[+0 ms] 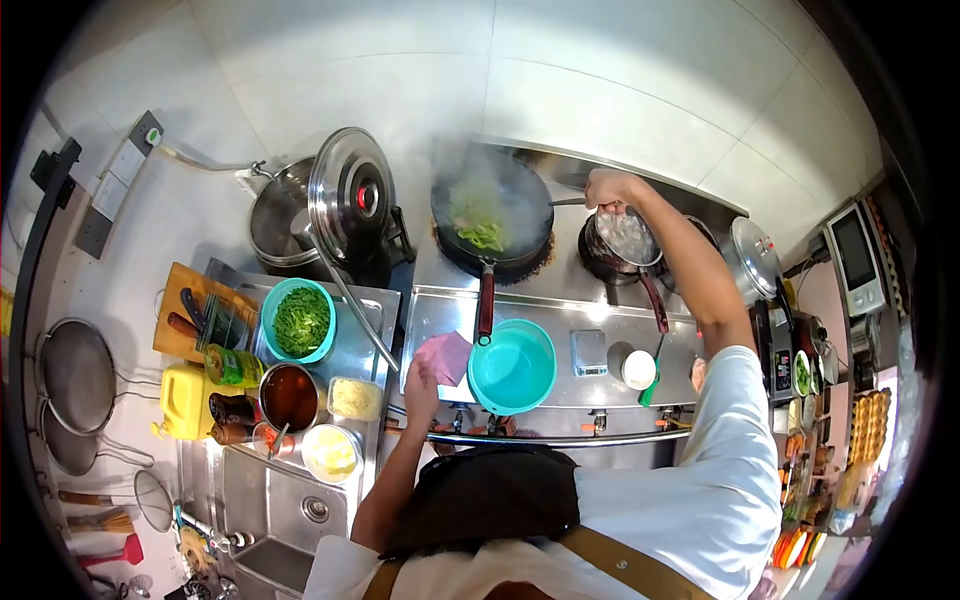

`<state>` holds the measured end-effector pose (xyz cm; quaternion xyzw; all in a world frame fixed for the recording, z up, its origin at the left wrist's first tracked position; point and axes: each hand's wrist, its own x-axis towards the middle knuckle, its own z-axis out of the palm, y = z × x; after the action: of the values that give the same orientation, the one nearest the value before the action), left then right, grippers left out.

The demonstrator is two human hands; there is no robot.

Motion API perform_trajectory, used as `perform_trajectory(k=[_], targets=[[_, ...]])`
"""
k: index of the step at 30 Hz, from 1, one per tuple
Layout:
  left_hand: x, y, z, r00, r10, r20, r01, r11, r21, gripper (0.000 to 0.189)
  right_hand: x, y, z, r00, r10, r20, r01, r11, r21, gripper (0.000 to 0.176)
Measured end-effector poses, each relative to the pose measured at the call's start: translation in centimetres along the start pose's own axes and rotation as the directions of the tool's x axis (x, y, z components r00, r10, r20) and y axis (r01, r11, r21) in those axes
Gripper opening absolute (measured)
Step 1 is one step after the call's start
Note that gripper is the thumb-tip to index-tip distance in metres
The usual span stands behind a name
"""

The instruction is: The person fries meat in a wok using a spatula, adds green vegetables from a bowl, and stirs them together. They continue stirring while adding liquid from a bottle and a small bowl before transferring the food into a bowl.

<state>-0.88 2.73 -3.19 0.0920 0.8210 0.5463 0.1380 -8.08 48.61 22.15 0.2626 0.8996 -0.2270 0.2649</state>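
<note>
While the right hand (610, 188) at 1 o'clock is clamped on a thin metal handle (568, 201) running to the steaming wok (490, 215) at 12, w/ a pot (625, 238) right under the wrist, steam or a splash could scald it; left hand (420, 382) at 7 rests on the pink cloth (447, 356) on the counter (590, 318), can't tell if it grips; a tug could nudge the teal bowl (512, 367) touching it
</note>
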Motion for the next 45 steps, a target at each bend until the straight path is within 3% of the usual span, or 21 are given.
perform_trajectory(k=[2,4,6,8,10,11,13,14,16,19,23,25,27,29,31,33,34,35,38,41,45], targets=[[1.2,-1.1,1.2,0.998,0.046,0.044,-0.044,0.998,-0.043,0.037,2.4,0.2,0.4,0.998,0.064,-0.018,-0.063,0.995,0.075,0.014],[2.1,-0.9,2.4,0.988,0.108,0.107,-0.089,0.982,-0.168,0.035,4.2,-0.8,2.1,0.990,-0.137,-0.040,0.138,0.990,0.019,0.010],[3.5,0.9,3.4,0.982,0.092,0.167,-0.070,0.989,-0.130,0.035,5.4,-2.5,4.2,0.946,-0.281,-0.162,0.284,0.959,-0.005,0.013],[5.6,1.9,4.8,0.967,0.076,0.242,-0.055,0.994,-0.092,0.036,3.7,-4.8,6.0,0.861,-0.452,-0.232,0.359,0.865,-0.350,0.022],[8.1,1.6,7.4,0.961,-0.017,0.277,0.048,0.993,-0.106,0.046,2.3,-5.6,9.2,0.835,-0.497,-0.237,0.306,0.777,-0.550,0.024],[9.1,2.8,7.6,0.959,0.015,0.282,-0.024,0.999,0.026,0.053,0.8,-5.0,10.2,0.842,-0.481,-0.245,0.290,0.786,-0.546,0.024],[11.0,3.4,10.2,0.923,-0.132,0.362,0.219,0.953,-0.211,0.048,-2.7,-4.9,10.9,0.891,-0.406,-0.204,0.231,0.792,-0.566,0.024],[11.4,4.3,10.7,0.920,-0.128,0.370,0.219,0.951,-0.216,0.048,-5.1,-5.1,10.4,0.894,-0.398,-0.206,0.221,0.792,-0.569,0.024],[11.7,5.8,11.1,0.769,-0.224,0.598,0.540,0.728,-0.422,0.027,-10.5,-5.1,8.8,0.920,-0.319,-0.227,0.144,0.814,-0.563,0.024],[13.0,7.6,11.3,0.685,-0.277,0.673,0.566,0.784,-0.253,0.022,-14.3,-3.6,7.7,0.946,-0.237,-0.223,0.051,0.785,-0.618,0.021],[14.1,13.2,9.6,0.677,-0.305,0.670,0.563,0.801,-0.204,0.019,-15.2,-2.3,9.3,0.938,-0.279,-0.205,0.092,0.771,-0.630,0.017],[13.4,15.8,8.7,0.724,-0.283,0.629,0.524,0.818,-0.236,0.023,-12.2,-1.6,12.1,0.928,-0.257,-0.271,0.088,0.856,-0.510,0.014],[11.6,11.9,9.2,0.811,-0.076,0.580,0.298,0.907,-0.298,0.024,-9.4,1.3,16.0,0.849,-0.306,-0.432,0.114,0.902,-0.416,0.014],[7.4,9.6,8.1,0.875,-0.102,0.473,0.219,0.955,-0.200,0.023,-14.5,0.7,15.9,0.822,-0.326,-0.466,0.172,0.924,-0.341,0.020],[4.9,9.4,6.7,0.857,-0.159,0.490,0.300,0.927,-0.224,0.019,-14.5,0.2,15.6,0.856,-0.307,-0.417,0.155,0.920,-0.360,0.025],[7.5,8.2,8.3,0.850,-0.096,0.519,0.277,0.918,-0.284,0.016,-14.1,-0.1,17.0,0.903,-0.264,-0.338,0.133,0.922,-0.364,0.031],[9.6,8.9,8.8,0.825,-0.159,0.542,0.308,0.931,-0.197,0.016,-11.8,-0.8,17.1,0.913,-0.261,-0.313,0.140,0.923,-0.359,0.032],[10.2,11.1,8.4,0.825,-0.167,0.540,0.347,0.904,-0.249,0.017,-10.5,-1.4,16.6,0.919,-0.261,-0.296,0.147,0.922,-0.357,0.034],[12.0,10.1,8.8,0.803,-0.249,0.542,0.427,0.875,-0.230,0.016,-12.9,-2.0,14.3,0.919,-0.272,-0.285,0.147,0.908,-0.393,0.028],[12.1,8.4,8.9,0.791,-0.230,0.566,0.379,0.912,-0.159,0.019,-13.2,-2.6,14.0,0.932,-0.238,-0.273,0.116,0.910,-0.399,0.020],[11.7,8.1,8.8,0.831,-0.170,0.530,0.305,0.935,-0.179,0.023,-6.1,-2.9,18.5,0.896,-0.183,-0.405,0.063,0.955,-0.291,0.021]])
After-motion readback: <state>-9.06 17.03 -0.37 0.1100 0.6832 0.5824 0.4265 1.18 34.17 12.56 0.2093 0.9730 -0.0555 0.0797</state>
